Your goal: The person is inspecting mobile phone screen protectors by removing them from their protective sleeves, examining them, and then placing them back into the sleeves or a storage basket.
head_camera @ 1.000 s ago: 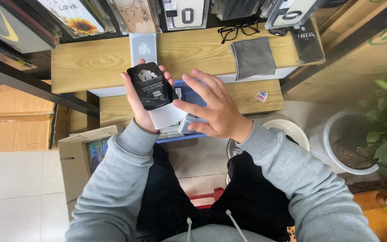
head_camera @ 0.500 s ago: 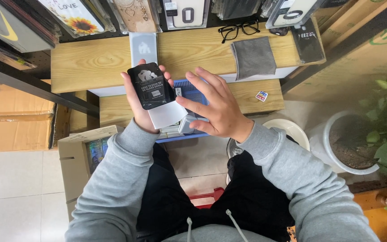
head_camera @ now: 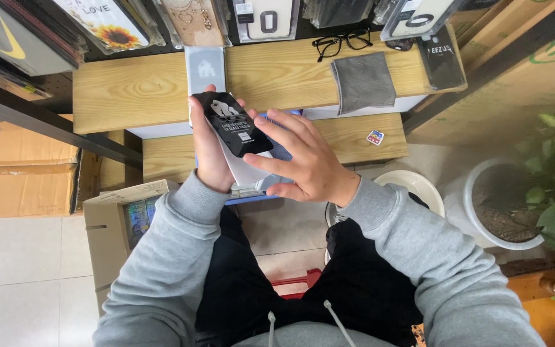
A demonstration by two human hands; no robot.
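Holding a small black packet (head_camera: 232, 122) with a white picture on its face, the left hand (head_camera: 210, 151) wraps around it from behind, fingers curled at the far edge and the thumb side low; under the packet lies a white sheet or flat box (head_camera: 242, 172), held in the same grip. The right hand (head_camera: 303, 160) sits at three o'clock of the packet, fingers spread and loosely fanned, its fingertips (head_camera: 266, 119) touching the packet's right edge. Beneath both hands shows the edge of a blue tray (head_camera: 252, 198). At twelve o'clock runs a wooden shelf (head_camera: 136, 90), bearing a grey-white flat box (head_camera: 204, 67), a folded grey cloth (head_camera: 362, 82) and black-framed glasses (head_camera: 342, 42). At nine o'clock, low, stands an open cardboard box (head_camera: 114, 225); at three o'clock a white plant pot (head_camera: 483, 205).
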